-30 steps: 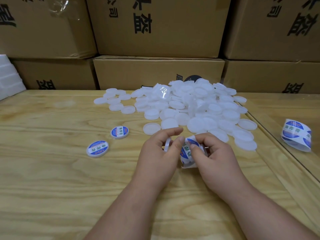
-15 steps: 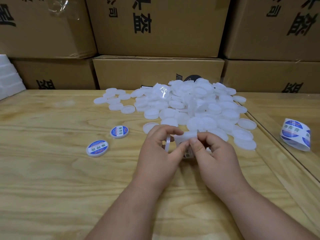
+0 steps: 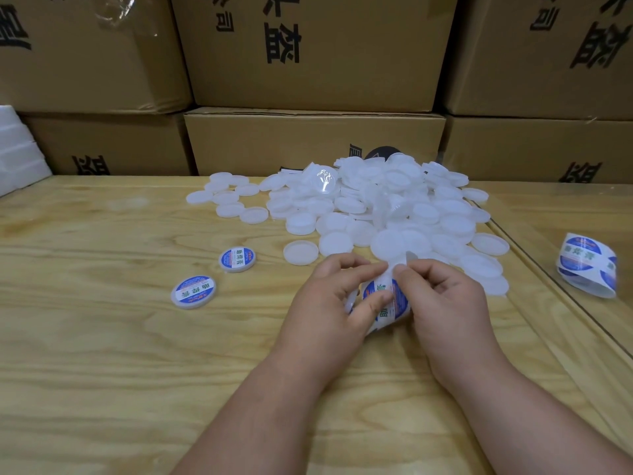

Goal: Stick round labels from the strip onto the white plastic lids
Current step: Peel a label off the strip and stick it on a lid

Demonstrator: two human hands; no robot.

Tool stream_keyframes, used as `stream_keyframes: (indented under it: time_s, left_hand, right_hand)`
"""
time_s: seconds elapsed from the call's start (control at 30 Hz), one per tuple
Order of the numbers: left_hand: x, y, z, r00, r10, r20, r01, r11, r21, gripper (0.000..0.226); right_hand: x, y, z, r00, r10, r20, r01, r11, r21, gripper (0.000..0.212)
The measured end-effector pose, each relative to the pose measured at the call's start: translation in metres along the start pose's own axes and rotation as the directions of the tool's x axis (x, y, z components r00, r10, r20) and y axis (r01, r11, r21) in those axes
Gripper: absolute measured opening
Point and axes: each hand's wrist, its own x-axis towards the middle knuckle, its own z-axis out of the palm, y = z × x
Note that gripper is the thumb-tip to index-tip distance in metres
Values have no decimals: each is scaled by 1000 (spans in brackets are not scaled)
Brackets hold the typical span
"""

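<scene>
Above the grainy wooden table (image 3: 102,337), both hands (image 3: 329,303) (image 3: 445,303) pinch the glossy curled label strip (image 3: 387,303).

White lids (image 3: 394,207), blue/white labels (image 3: 385,296)

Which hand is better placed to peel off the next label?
Probably the right hand: its fingertips pinch the label strip's upper edge. The left hand grips the strip with a lid.
</scene>
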Motion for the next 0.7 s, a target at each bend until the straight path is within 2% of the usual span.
stream_keyframes:
  time_s: [0.13,0.23,0.3,0.5,0.7]
  left_hand:
    - [-1,1,0,998,38,-41,-36,998,56,29]
    - [-1,0,0,999,14,-40,-13,999,42,29]
    - [-1,-1,0,999,13,-44,-12,999,32,28]
    - [-2,0,1,996,54,-70,-56,998,-30,21]
    - [-2,1,-2,998,-50,-24,49,997,-53,29]
  right_hand:
    - [0,0,-1,1000,5,18,-4,1000,-18,25]
    - [0,-2,-2,996,70,49,-74,993,92,19]
    - [1,-2,-4,994,77,73,-86,987,134,25]
    - [2,-1,-5,997,52,51,-57,994,92,32]
    - [3,-1,-4,995,53,84,-63,989,132,31]
